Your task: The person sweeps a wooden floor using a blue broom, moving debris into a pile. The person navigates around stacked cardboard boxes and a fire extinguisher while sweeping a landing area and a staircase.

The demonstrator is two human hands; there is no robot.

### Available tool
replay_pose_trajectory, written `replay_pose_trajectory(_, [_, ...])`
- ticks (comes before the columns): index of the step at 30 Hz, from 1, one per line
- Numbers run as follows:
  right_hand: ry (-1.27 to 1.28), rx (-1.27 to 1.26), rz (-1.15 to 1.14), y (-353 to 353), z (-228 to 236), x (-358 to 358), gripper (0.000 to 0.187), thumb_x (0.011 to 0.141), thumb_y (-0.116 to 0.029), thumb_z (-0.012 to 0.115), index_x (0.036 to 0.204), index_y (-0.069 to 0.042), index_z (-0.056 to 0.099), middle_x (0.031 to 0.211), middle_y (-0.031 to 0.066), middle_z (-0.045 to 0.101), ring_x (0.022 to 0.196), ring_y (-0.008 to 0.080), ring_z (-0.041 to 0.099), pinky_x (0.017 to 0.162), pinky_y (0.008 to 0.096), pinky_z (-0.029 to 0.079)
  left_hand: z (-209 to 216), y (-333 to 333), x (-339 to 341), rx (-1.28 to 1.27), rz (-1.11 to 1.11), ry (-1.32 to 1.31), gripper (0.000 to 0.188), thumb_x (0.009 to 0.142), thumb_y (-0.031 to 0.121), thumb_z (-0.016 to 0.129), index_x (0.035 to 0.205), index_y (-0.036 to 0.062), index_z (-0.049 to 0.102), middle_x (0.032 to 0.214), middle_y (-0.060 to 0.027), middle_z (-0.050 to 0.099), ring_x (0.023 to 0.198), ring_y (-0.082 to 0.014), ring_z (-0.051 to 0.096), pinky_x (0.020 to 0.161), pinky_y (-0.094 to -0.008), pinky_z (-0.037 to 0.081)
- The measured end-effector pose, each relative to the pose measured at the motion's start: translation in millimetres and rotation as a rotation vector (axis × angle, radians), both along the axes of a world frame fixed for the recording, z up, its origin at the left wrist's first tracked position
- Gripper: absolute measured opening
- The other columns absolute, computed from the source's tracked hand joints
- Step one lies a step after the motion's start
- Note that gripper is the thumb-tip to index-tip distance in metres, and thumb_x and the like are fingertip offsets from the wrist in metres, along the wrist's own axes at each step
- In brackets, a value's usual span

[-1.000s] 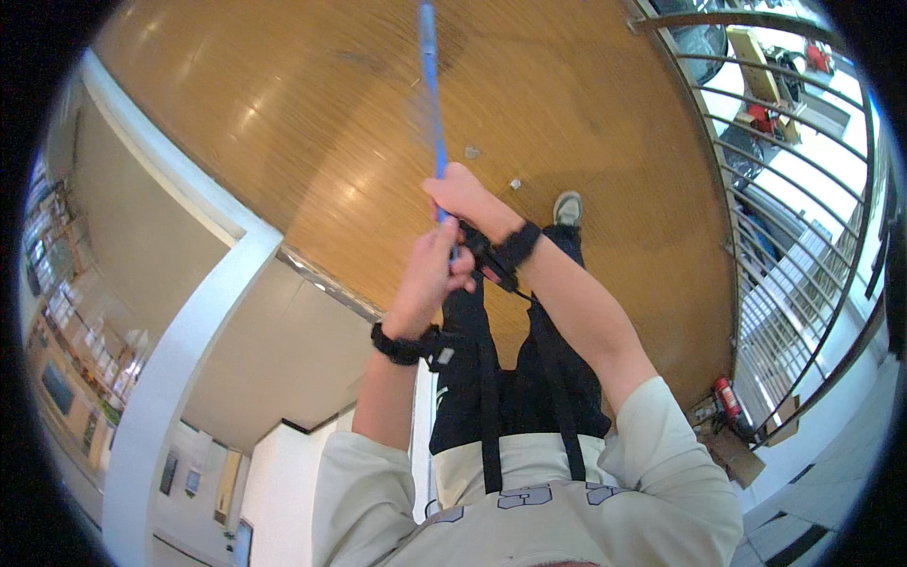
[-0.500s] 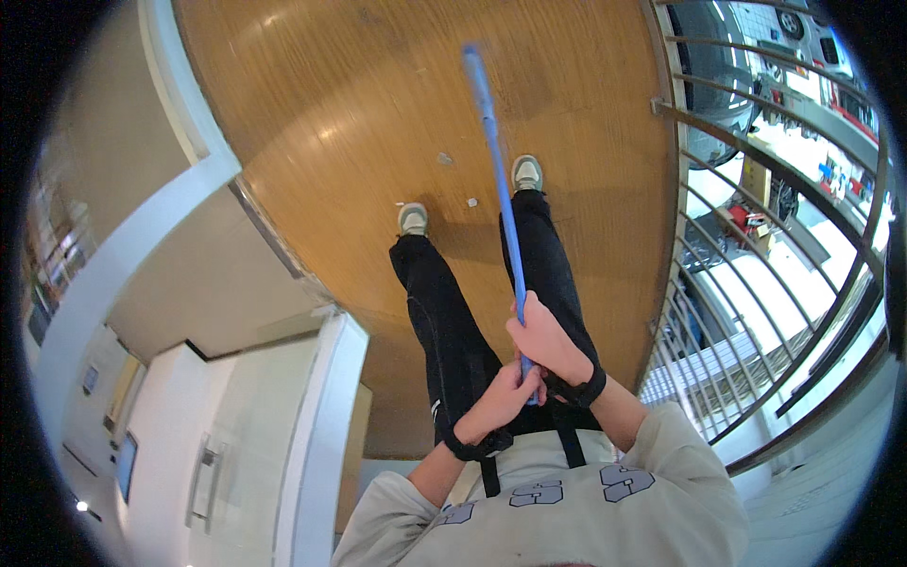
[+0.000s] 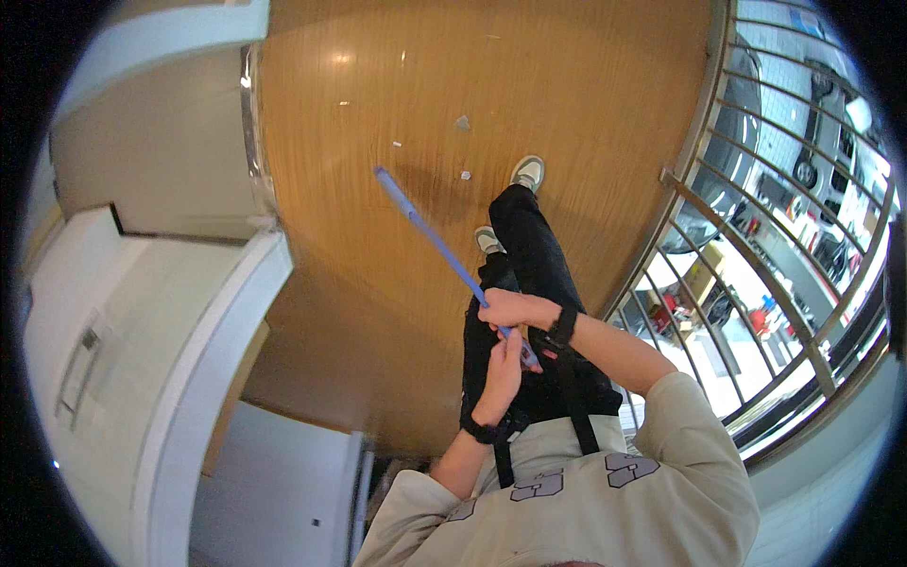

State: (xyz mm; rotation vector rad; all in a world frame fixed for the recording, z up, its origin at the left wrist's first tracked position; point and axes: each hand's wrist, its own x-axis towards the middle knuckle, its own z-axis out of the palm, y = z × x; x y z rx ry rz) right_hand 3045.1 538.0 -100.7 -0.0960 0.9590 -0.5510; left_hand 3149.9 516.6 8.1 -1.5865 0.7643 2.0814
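Observation:
A long, thin blue pole (image 3: 444, 248) slants from my waist toward the far left, with its thicker far end over the wooden floor (image 3: 586, 85). Whether that end touches the boards I cannot tell. My right hand (image 3: 510, 308) wraps round the pole in front of my body. Nearer to me, my left hand (image 3: 503, 373) is closed on it close to its near end. Small pale scraps lie beyond the pole: a greyish piece (image 3: 462, 123), a white bit (image 3: 466, 176) and a smaller white one (image 3: 397, 144).
A metal railing (image 3: 737, 241) runs along the right, with vehicles and clutter on a lower level beyond. On the left are a white-framed opening (image 3: 217, 317) and a glass door with a handle (image 3: 77, 378). My shoes (image 3: 527, 173) stand on the floor.
The pole's far end has swung left and nearer, both hands still on it. My view has turned and my feet have stepped, one now behind the other.

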Motion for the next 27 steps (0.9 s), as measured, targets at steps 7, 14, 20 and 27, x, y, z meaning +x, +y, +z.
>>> replay_pose_trajectory(7, [0.154,-0.058,0.455,-28,-79,64,0.035,0.082,-0.031,0.054,0.071,0.001,0.06,0.065,0.0102,0.06,0.055,0.0221,0.054,0.052,0.0346,0.042,-63,-8,52,0.07,0.334,-0.063,0.049,0.099,0.045,0.035,0.078,0.005,0.054,0.065,-0.003,0.055,0.059,-0.0142,0.056,0.057,-0.0294,0.049])
replay_pose_trajectory(14, [0.264,0.084,0.387,-13,-124,32,0.029,0.077,-0.025,0.061,0.059,-0.002,0.056,0.06,0.0091,0.057,0.053,0.02,0.052,0.052,0.035,0.04,-90,-15,18,0.227,0.584,-0.199,0.042,0.097,0.044,0.041,0.073,0.0094,0.045,0.061,0.0031,0.04,0.055,-0.0115,0.046,0.053,-0.0269,0.04])
replay_pose_trajectory(20, [0.31,0.283,0.415,-25,-125,-80,0.032,0.075,-0.029,0.066,0.061,-0.002,0.059,0.058,0.0087,0.059,0.052,0.0182,0.053,0.052,0.0363,0.042,-96,-33,-94,0.199,0.501,0.001,0.041,0.094,0.05,0.045,0.074,0.0145,0.042,0.062,0.0079,0.033,0.052,-0.0054,0.031,0.049,-0.0236,0.026])
replay_pose_trajectory(27, [0.38,0.317,0.237,-21,-63,-326,0.03,0.08,-0.028,0.067,0.065,-0.004,0.058,0.059,0.0024,0.054,0.049,0.0113,0.047,0.045,0.0289,0.038,-92,-31,-300,0.257,0.35,0.362,0.029,0.093,0.037,0.053,0.086,0.0093,0.054,0.061,0.0071,0.04,0.052,-0.0029,0.038,0.045,-0.0183,0.029])
